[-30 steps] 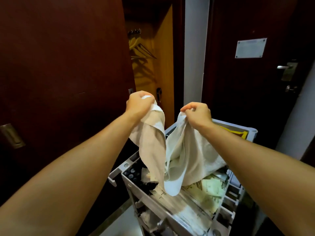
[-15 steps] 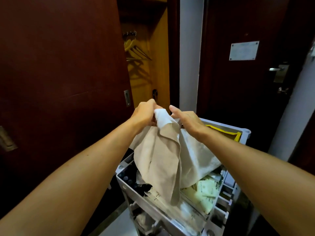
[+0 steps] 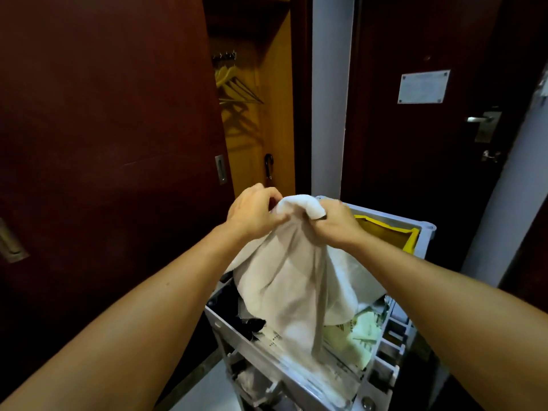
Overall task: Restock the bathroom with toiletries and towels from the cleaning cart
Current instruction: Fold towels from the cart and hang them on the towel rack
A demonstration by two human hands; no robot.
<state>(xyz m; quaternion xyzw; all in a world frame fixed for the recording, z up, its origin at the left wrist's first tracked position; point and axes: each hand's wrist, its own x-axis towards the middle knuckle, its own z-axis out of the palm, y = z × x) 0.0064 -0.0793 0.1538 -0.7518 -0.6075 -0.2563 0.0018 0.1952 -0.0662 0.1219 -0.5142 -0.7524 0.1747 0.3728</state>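
A white towel (image 3: 292, 280) hangs bunched over the grey cleaning cart (image 3: 427, 232). My left hand (image 3: 252, 213) grips its upper edge from the left, fingers curled into the cloth. My right hand (image 3: 336, 222) grips the same top fold from the right, right beside the left hand. The towel's lower part drapes down onto the cart's top tray, covering pale green packets (image 3: 360, 333) and dark small items (image 3: 246, 321). What lies under the towel is hidden.
A yellow bag (image 3: 385, 235) lines the cart's far end. A dark wooden sliding door (image 3: 103, 143) stands to the left, with an open closet holding hangers (image 3: 234, 84) behind it. The dark room door with its handle (image 3: 483, 120) is on the right.
My hands came together from about a hand's width apart, folding the towel's top edge into one bunch, and both dropped slightly lower over the cart.
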